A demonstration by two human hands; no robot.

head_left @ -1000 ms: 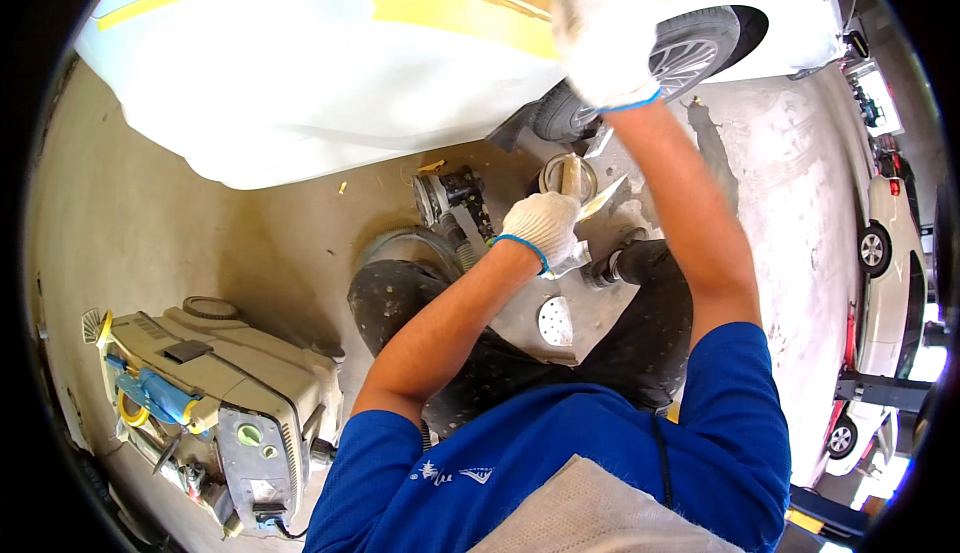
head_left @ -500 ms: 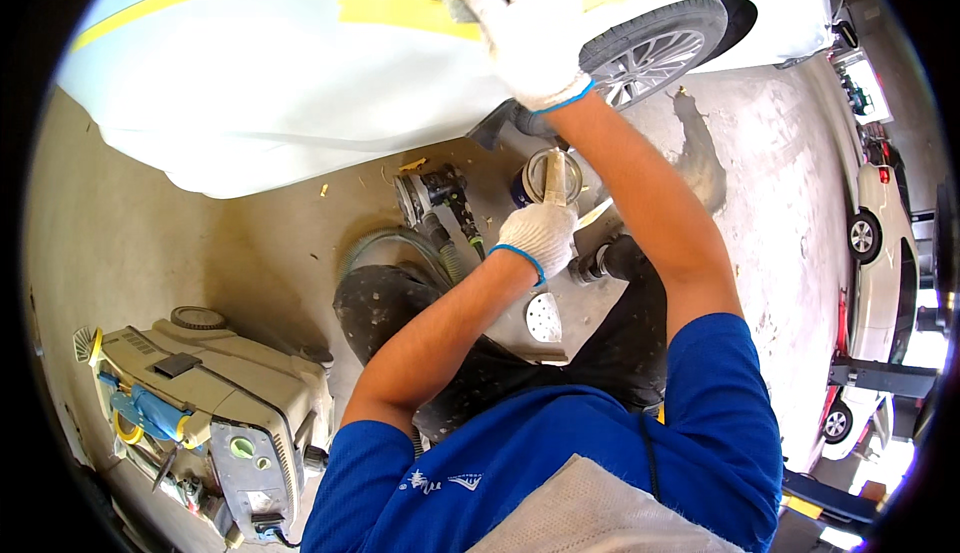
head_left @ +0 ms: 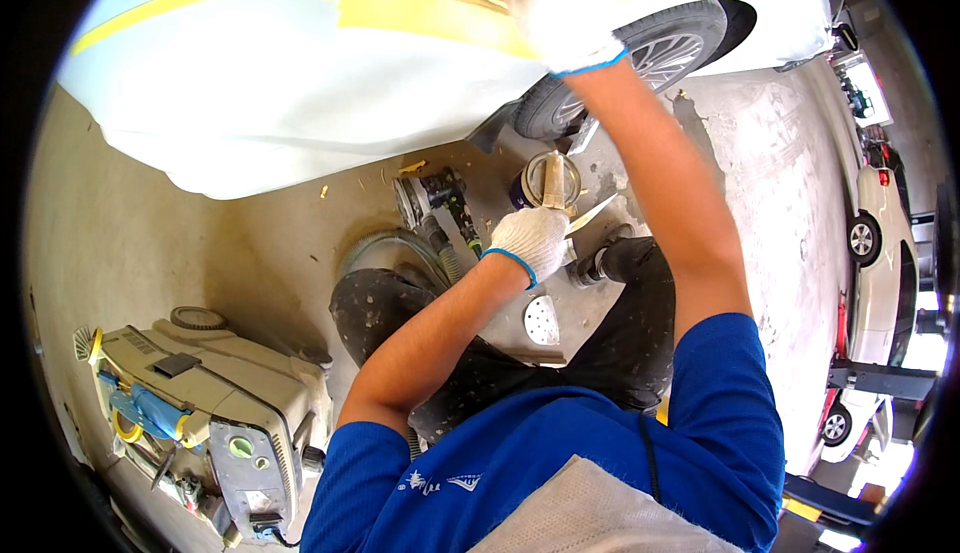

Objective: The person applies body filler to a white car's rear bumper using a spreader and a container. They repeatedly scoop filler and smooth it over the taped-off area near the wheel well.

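My right hand (head_left: pixel 570 13), in a white knit glove, is up against the yellow filler patch (head_left: pixel 430 8) on the white car's side (head_left: pixel 270 83). Motion blurs it, and the frame's top edge cuts it off. Its fingers press on a grey pad, of which hardly any shows now. Low between my knees, my gloved left hand (head_left: pixel 532 236) is closed on putty spreaders: a tan strip (head_left: pixel 554 181) points toward the car and a pale strip (head_left: pixel 596 211) sticks out to the right. Just beyond that hand stands a round can (head_left: pixel 574 179), partly covered by the tan strip.
A sander (head_left: pixel 430 191) with its hose (head_left: pixel 385 238) lies left of the can. A perforated white abrasive disc (head_left: pixel 542 320) is on the floor between my legs. At lower left stands a beige dust extractor (head_left: pixel 215 373). The car's wheel (head_left: pixel 675 58) is beyond my right forearm.
My right hand has slid to the right along the panel, baring more of the yellow patch's dark streak. My left hand has shifted slightly left, still holding the spreaders.
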